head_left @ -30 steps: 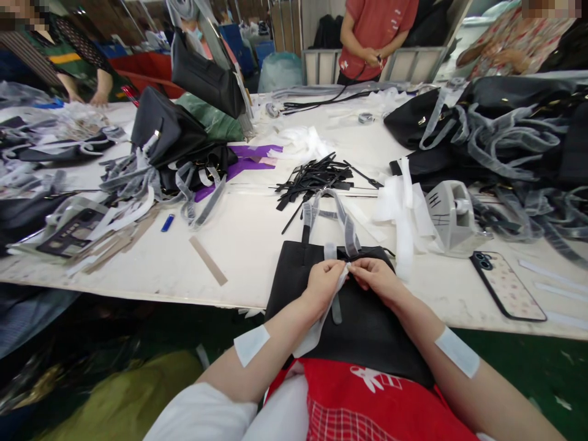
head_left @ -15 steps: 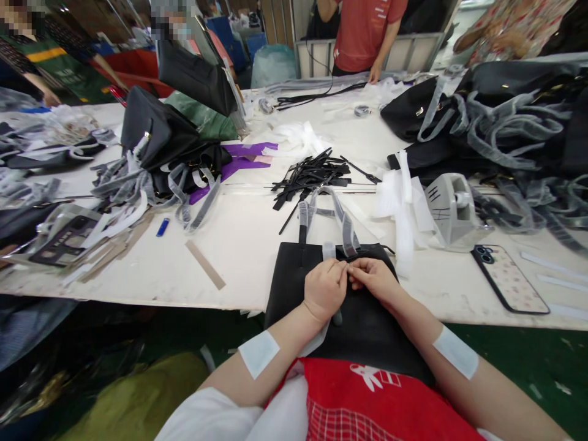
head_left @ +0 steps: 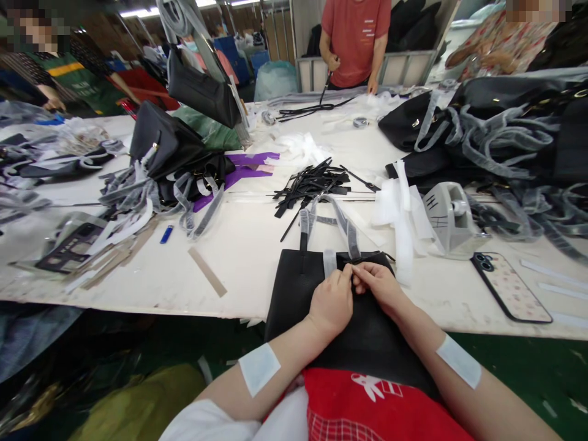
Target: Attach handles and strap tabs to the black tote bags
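A black handbag (head_left: 294, 294) leans between the table edge and my red apron, its handles (head_left: 342, 223) wrapped in clear plastic. Over the front of the bag, near its upper edge, my left hand (head_left: 331, 300) is closed with thumb and forefinger pinched. My right hand (head_left: 377, 283) meets it there, fingertips pinched against the left ones. Whatever they hold between them is too small and covered to make out. Just above the left hand, a pale strip (head_left: 329, 262) hangs over the bag's top edge. Beyond the handles lies a pile of thin black straps (head_left: 312, 184).
To the right stand a tape dispenser (head_left: 452, 217) and a phone (head_left: 512, 288), with stacked black bags (head_left: 500, 135) behind. More bags (head_left: 165, 141), a blue lighter (head_left: 166, 234) and a tan strip (head_left: 207, 272) lie left. A co-worker in a red shirt (head_left: 353, 43) stands across the table.
My hands stay pinched together at the same part of the bag. The view has tilted up slightly. Across the table, the co-worker's hand now holds up a black cord or strap.
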`<action>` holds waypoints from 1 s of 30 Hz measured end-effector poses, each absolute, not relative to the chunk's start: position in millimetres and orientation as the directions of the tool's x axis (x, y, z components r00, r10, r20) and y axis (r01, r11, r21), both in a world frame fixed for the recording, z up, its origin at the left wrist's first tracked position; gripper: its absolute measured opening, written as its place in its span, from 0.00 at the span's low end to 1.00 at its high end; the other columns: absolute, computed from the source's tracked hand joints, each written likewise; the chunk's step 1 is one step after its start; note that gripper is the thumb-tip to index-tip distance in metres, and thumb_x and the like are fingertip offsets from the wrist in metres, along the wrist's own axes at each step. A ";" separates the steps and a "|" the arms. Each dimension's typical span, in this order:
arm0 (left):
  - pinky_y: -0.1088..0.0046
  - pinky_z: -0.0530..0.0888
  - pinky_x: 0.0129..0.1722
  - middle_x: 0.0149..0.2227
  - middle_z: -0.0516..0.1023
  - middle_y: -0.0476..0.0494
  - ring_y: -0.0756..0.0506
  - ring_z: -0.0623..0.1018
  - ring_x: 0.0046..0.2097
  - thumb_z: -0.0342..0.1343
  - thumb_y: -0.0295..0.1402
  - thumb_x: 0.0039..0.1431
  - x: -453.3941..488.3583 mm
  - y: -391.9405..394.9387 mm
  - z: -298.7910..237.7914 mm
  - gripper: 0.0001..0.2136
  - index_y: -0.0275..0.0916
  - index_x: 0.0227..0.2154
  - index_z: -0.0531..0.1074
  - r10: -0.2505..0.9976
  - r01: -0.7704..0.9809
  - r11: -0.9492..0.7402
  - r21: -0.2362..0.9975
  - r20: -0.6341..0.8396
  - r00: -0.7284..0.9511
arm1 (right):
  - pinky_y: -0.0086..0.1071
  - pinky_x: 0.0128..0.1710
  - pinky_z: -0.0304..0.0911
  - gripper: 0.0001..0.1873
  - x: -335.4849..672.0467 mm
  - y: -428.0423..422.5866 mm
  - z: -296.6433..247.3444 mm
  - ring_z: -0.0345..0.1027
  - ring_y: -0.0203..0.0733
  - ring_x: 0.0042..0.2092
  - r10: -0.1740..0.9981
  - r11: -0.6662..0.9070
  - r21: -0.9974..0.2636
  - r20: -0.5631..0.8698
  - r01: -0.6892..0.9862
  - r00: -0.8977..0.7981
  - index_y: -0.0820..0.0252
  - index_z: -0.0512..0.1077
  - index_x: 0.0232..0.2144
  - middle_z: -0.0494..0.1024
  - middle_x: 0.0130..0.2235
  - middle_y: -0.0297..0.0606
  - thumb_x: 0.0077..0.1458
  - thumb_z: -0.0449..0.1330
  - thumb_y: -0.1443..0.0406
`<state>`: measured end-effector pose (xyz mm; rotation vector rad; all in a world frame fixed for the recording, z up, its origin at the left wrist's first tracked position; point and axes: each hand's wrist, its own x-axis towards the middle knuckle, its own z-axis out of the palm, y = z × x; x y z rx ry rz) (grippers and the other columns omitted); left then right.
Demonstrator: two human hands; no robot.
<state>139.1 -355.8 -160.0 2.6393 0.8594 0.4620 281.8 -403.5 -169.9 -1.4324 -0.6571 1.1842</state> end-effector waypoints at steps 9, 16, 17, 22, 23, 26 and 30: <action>0.66 0.76 0.39 0.35 0.79 0.41 0.45 0.78 0.35 0.47 0.34 0.62 142.5 -348.5 -160.1 0.17 0.37 0.51 0.71 0.743 0.272 -0.268 0.924 0.019 0.669 | 0.28 0.21 0.58 0.23 278.5 -403.3 -173.9 0.62 0.33 0.19 0.922 -0.221 -0.966 -0.251 -0.132 0.295 0.60 0.69 0.22 0.71 0.19 0.32 0.48 0.61 0.46; 0.64 0.72 0.50 0.44 0.79 0.39 0.41 0.77 0.47 0.41 0.37 0.66 112.4 -329.4 -124.1 0.19 0.37 0.50 0.73 0.651 0.287 -0.467 0.837 0.105 0.752 | 0.32 0.25 0.62 0.15 288.9 -415.9 -157.5 0.66 0.37 0.22 0.934 -0.286 -0.930 -0.216 0.231 0.286 0.60 0.75 0.30 0.74 0.24 0.34 0.54 0.57 0.54; 0.64 0.71 0.51 0.44 0.78 0.38 0.41 0.76 0.47 0.41 0.37 0.66 102.7 -319.5 -120.5 0.19 0.37 0.49 0.73 0.684 0.341 -0.495 0.800 0.117 0.720 | 0.32 0.26 0.63 0.16 296.0 -421.1 -152.9 0.67 0.38 0.22 0.922 -0.289 -0.923 -0.197 0.255 0.333 0.59 0.75 0.32 0.74 0.25 0.34 0.54 0.57 0.53; 0.54 0.65 0.56 0.52 0.71 0.26 0.34 0.70 0.55 0.55 0.40 0.56 55.6 -263.9 -131.3 0.26 0.27 0.53 0.66 0.935 0.759 -0.351 0.548 0.169 0.310 | 0.33 0.26 0.64 0.21 341.0 -450.8 -147.1 0.68 0.41 0.23 0.785 -0.336 -0.892 -0.089 0.301 0.612 0.59 0.76 0.33 0.75 0.25 0.37 0.50 0.58 0.49; 0.55 0.67 0.54 0.50 0.72 0.26 0.34 0.72 0.53 0.56 0.41 0.55 49.7 -255.9 -136.6 0.26 0.27 0.52 0.66 0.952 0.774 -0.284 0.566 0.073 0.297 | 0.33 0.26 0.64 0.21 348.6 -456.4 -149.2 0.67 0.41 0.23 0.758 -0.365 -0.871 -0.074 0.328 0.648 0.59 0.76 0.31 0.75 0.24 0.37 0.49 0.58 0.48; 0.63 0.73 0.45 0.43 0.78 0.31 0.37 0.78 0.44 0.58 0.46 0.52 43.8 -243.0 -148.8 0.24 0.31 0.45 0.72 0.903 0.684 -0.078 0.726 -0.238 0.356 | 0.34 0.25 0.63 0.23 364.8 -469.9 -158.1 0.68 0.43 0.22 0.705 -0.471 -0.783 -0.058 0.406 0.707 0.58 0.76 0.29 0.75 0.22 0.37 0.48 0.57 0.46; 0.64 0.75 0.39 0.39 0.80 0.33 0.37 0.79 0.42 0.62 0.50 0.46 56.6 -244.5 -148.8 0.25 0.32 0.38 0.76 0.775 0.447 0.258 0.857 -0.460 0.434 | 0.35 0.23 0.62 0.23 374.6 -478.4 -172.8 0.69 0.45 0.22 0.656 -0.556 -0.716 -0.067 0.421 0.752 0.57 0.77 0.29 0.76 0.22 0.37 0.47 0.56 0.46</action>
